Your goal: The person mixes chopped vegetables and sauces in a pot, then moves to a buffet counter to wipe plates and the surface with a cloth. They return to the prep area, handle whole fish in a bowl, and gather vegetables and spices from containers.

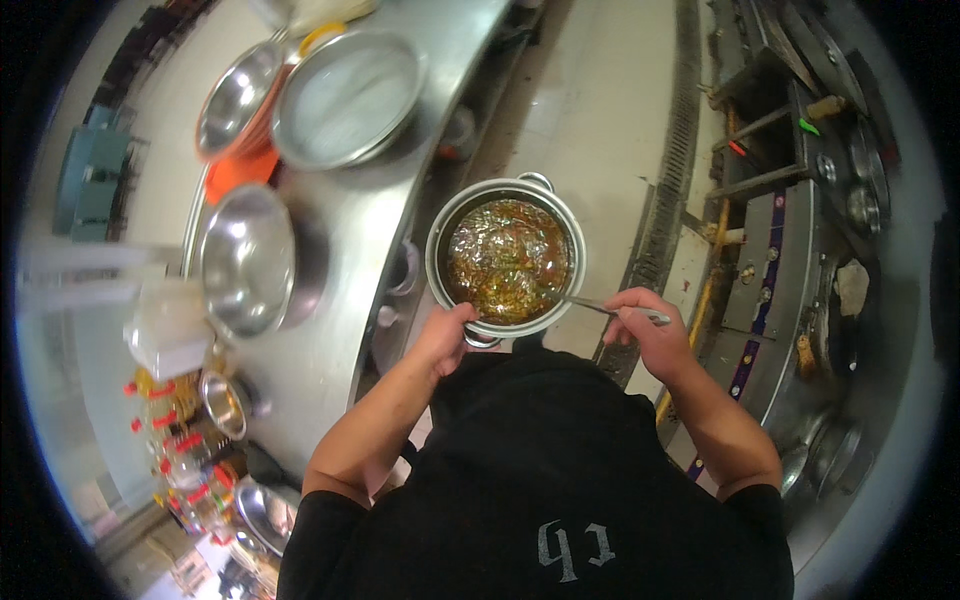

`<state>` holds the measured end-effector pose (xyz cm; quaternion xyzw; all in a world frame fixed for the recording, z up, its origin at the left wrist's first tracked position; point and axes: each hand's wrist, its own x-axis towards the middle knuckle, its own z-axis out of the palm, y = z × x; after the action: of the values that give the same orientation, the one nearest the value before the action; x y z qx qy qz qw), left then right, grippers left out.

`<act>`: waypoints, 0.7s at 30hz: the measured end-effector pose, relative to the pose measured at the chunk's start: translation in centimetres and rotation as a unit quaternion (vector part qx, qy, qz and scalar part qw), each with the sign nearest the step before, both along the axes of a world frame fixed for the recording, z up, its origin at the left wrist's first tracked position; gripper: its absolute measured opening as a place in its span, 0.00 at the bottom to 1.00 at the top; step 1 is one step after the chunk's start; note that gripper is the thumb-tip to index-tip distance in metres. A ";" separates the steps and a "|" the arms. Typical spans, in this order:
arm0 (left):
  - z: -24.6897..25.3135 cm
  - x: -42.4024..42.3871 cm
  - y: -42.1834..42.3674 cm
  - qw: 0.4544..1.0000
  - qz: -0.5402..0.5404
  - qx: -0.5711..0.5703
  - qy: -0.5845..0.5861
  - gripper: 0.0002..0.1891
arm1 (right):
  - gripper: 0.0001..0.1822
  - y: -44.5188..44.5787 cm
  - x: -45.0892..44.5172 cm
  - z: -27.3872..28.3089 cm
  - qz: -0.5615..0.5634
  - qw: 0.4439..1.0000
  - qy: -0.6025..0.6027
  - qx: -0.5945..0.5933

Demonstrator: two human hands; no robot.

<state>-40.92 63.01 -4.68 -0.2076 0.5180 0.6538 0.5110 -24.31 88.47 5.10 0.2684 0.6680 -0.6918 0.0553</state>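
Observation:
A round metal pot (580, 259) with two loop handles is in front of my body, over the aisle floor. Inside it lies a glossy brown-red liquid (510, 255) with green bits. My left hand (447, 339) grips the pot's near left rim, thumb over the edge, beside the near handle (482, 341). In my right hand (646, 326) is the handle of a metal utensil (600, 304), probably a spoon or ladle. Its far end dips into the liquid at the pot's right side, so the head is hidden.
Left of me runs a steel worktable (337, 247) bearing a large basin (349, 97), steel bowls (249, 261) and several red-capped bottles (184, 442). A stove line (772, 262) stands to the right. Between them, a drain grate (667, 172) crosses the tiled floor (592, 112).

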 end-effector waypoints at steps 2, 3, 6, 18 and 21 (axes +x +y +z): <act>0.0 -2.9 6.1 0.999 -0.039 -0.001 0.005 0.18 | 0.12 4.8 -0.9 0.7 0.004 0.996 0.013 0.086; 0.0 -4.6 9.1 0.998 -0.062 -0.001 0.010 0.18 | 0.12 7.0 -1.8 0.9 0.022 0.987 0.049 0.154; 0.7 -8.9 18.1 0.997 -0.079 0.003 0.020 0.16 | 0.12 13.2 -6.2 0.8 0.086 0.904 0.166 0.384; 3.7 -33.3 52.5 0.955 -0.294 -0.008 0.043 0.13 | 0.10 38.7 -25.7 0.5 -0.207 0.961 -0.029 0.178; 2.9 -39.3 60.9 0.953 -0.303 -0.001 0.026 0.14 | 0.11 46.8 -32.0 0.6 -0.364 0.931 -0.012 0.029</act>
<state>-80.23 123.95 -1.83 -0.0239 0.5706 0.4726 0.6712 -56.27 135.24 5.68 0.5027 0.5436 -0.6418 -0.1998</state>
